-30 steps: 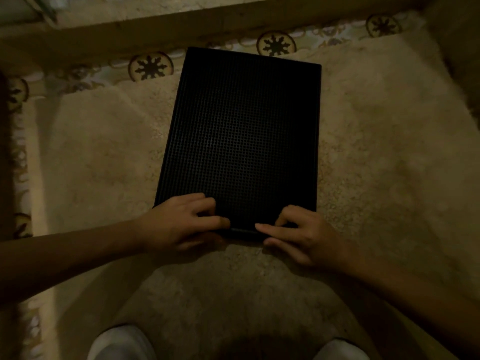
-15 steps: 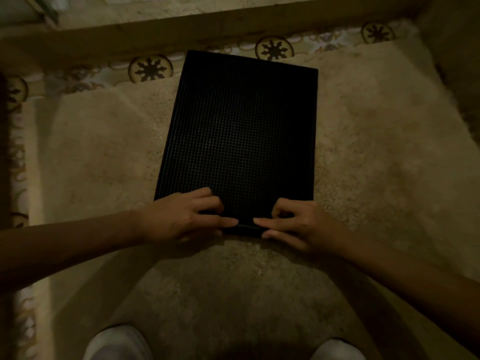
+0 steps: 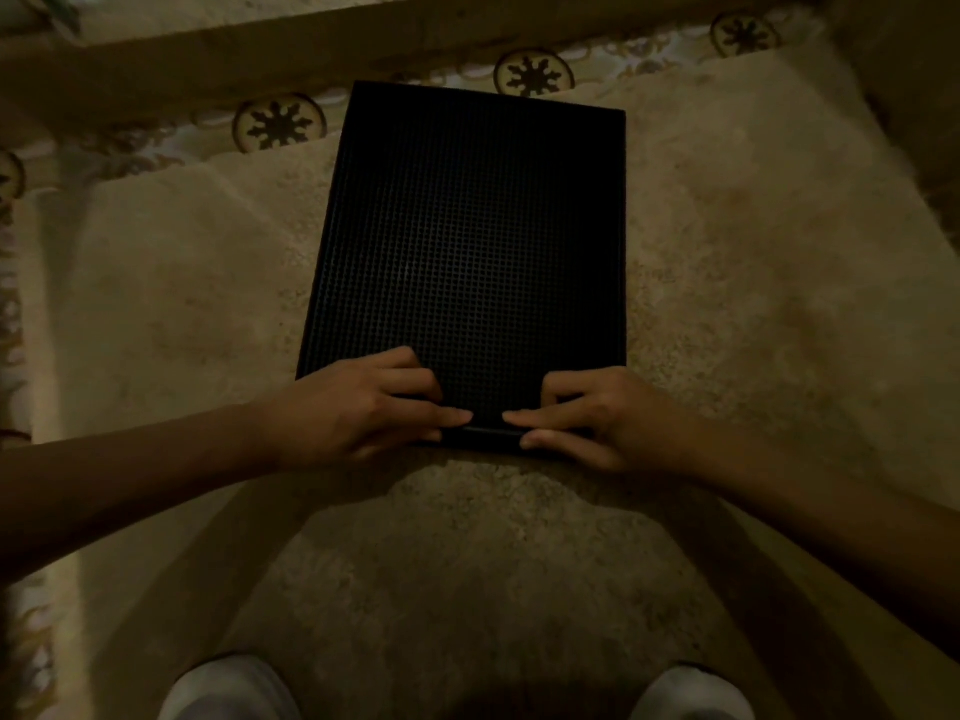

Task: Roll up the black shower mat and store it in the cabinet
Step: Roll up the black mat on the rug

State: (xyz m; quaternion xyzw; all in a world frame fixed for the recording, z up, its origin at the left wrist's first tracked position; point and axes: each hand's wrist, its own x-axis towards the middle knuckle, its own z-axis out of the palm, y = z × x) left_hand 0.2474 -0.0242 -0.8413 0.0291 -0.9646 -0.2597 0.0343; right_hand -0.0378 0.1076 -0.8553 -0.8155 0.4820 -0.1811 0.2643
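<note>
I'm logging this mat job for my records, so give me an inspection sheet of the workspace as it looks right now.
Surface: beige carpet with a patterned border along the far and left edges.
Job's things: black shower mat lies mostly flat; its near edge looks curled over to start a roll.
Clutter: nothing seen.
Hands: left hand and right hand both grip the mat's near edge, fingertips nearly meeting.
Cables: nothing seen.
Surroundings: dim light; a raised step beyond the carpet; no cabinet in view.
</note>
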